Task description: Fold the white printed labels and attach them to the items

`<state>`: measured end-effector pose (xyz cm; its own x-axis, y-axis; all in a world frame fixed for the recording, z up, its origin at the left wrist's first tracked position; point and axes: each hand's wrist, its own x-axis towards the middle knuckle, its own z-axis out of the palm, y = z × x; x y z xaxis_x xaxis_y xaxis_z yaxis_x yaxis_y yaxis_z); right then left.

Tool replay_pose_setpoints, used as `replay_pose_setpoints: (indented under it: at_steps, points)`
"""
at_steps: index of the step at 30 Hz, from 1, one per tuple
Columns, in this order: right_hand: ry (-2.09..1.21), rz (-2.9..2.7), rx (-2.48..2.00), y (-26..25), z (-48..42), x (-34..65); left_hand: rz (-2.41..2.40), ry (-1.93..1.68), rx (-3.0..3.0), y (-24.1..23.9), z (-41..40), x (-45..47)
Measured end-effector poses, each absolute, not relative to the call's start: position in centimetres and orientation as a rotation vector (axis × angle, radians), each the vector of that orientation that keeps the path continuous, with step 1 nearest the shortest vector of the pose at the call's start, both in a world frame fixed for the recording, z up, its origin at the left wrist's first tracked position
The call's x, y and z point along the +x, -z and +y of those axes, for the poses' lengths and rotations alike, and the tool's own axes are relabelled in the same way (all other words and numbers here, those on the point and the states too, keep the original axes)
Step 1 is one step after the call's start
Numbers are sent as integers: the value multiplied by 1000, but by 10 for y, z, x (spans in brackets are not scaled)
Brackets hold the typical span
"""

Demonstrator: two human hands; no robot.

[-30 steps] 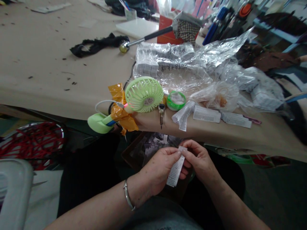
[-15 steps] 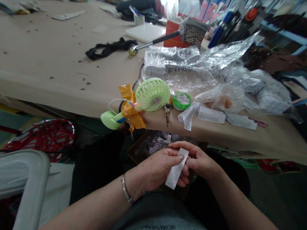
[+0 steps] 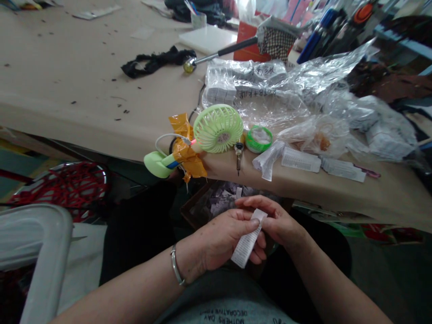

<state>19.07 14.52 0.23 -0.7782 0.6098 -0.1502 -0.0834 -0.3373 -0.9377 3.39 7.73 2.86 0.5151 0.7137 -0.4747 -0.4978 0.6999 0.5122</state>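
Note:
In the head view, my left hand (image 3: 224, 234) holds a white printed label (image 3: 246, 247), a narrow strip, with its thumb pressed on the face and its fingers underneath. My right hand (image 3: 278, 220) is at the label's upper end, thumb and fingertips closed at its edge; part of those fingers is hidden behind the label. Below the table edge, in front of both hands, a box (image 3: 191, 211) contains many loose paper pieces. On the table edge lie a fanned stack of labels (image 3: 300, 160), another label stack (image 3: 342, 169) and a bent white strip bundle (image 3: 268, 159).
A green fan (image 3: 218, 130) is fixed to the table edge with orange tape (image 3: 191, 159). Beside it are a pointed tool (image 3: 238, 162) and a round green container (image 3: 259, 139). Clear plastic bags (image 3: 270, 108) cover the right side. Black fabric (image 3: 158, 62) lies farther back.
The camera view has shifted slightly, with the table things appearing a little higher and farther right. Both hands stay on the label, whose upper end tilts slightly.

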Motion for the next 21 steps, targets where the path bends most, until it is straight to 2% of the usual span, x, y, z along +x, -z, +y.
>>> replay_pose_setpoints:
  at_steps: [5, 8, 13, 21]
  points:
    - [-1236, -2060, -892, -17, 137, 194, 846, -832, 296, -34, 80, 31]
    - [-872, -2264, -877, -22, 135, 192, 864, -856, 302, -35, 82, 31]
    - [-763, -2341, -864, -21, 133, 188, 869, -867, 316, -31, 82, 31]
    - [-881, -2271, -883, -18, 132, 184, 881, -881, 293, -28, 82, 29]
